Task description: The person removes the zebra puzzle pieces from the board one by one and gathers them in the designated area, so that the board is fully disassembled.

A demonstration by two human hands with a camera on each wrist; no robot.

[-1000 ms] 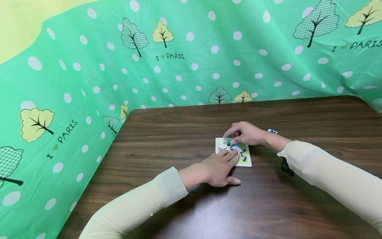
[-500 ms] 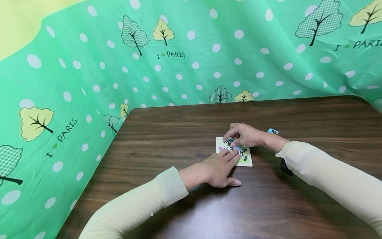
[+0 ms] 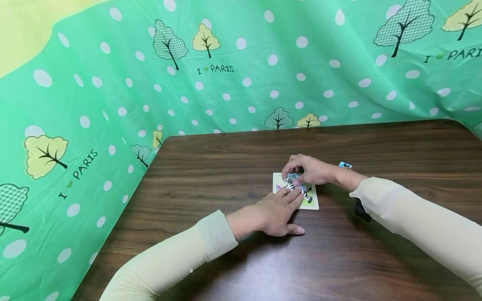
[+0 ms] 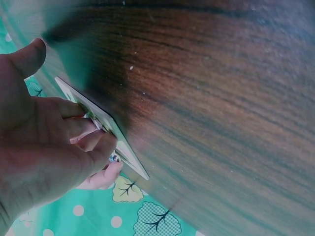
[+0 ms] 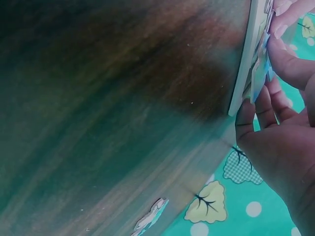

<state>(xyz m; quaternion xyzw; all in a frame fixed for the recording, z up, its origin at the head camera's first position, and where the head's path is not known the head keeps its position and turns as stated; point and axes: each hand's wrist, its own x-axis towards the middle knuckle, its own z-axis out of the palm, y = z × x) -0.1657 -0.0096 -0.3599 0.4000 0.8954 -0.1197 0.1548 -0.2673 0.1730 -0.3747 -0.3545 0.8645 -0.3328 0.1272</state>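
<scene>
A small square jigsaw board (image 3: 315, 204) with a zebra picture and a pale border lies on the table. My left hand (image 3: 278, 214) rests on its near left part, fingers spread and thumb out on the tabletop side. Over the board's far edge, my right hand (image 3: 311, 170) pinches a colourful puzzle piece (image 5: 259, 81) between thumb and fingers. That piece is tilted against the board's face in the right wrist view. In the left wrist view the left hand (image 4: 47, 132) hides much of the board (image 4: 134, 161). Fingers cover part of the picture.
A loose blue puzzle piece (image 3: 344, 165) lies on the dark wooden table (image 3: 211, 167), beyond the right wrist. It shows in the right wrist view as a flat piece (image 5: 151, 217). A green dotted cloth (image 3: 226, 98) hangs behind and left of the table.
My right fingers have shifted slightly over the board's far part, and the piece they pinch has turned a little. The left hand stays in place on the board.
</scene>
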